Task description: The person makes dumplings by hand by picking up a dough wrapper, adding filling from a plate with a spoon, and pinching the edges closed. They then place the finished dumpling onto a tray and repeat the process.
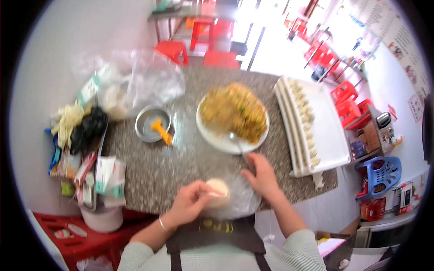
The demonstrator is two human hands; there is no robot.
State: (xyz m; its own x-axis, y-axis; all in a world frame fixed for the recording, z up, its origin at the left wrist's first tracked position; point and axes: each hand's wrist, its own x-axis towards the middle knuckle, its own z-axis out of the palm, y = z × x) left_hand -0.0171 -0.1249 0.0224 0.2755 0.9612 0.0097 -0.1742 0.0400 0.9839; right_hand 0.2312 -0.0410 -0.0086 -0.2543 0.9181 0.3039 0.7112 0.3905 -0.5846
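Observation:
My left hand (pixel 192 201) is closed with its fingertips on a pale round dough wrapper (pixel 218 185) near the counter's front edge. Under and beside the wrapper lies a clear plastic bag (pixel 244 196); what else it covers is hard to make out. My right hand (pixel 262 176) grips the handle of a metal spoon (pixel 238 143), whose bowl end rests at the edge of the filling. That chopped yellow-brown filling (pixel 239 108), flecked with green, is heaped on a large white plate (pixel 217 142) in front of me.
White stacked trays (pixel 327 131) stand at right, the top one bearing a row of small dumplings (pixel 305 113). A metal bowl (pixel 143 131) with an orange-handled tool (pixel 161 131) is left of the plate. Plastic bags (pixel 153 81), black gloves (pixel 88 128) and boxes crowd the left side.

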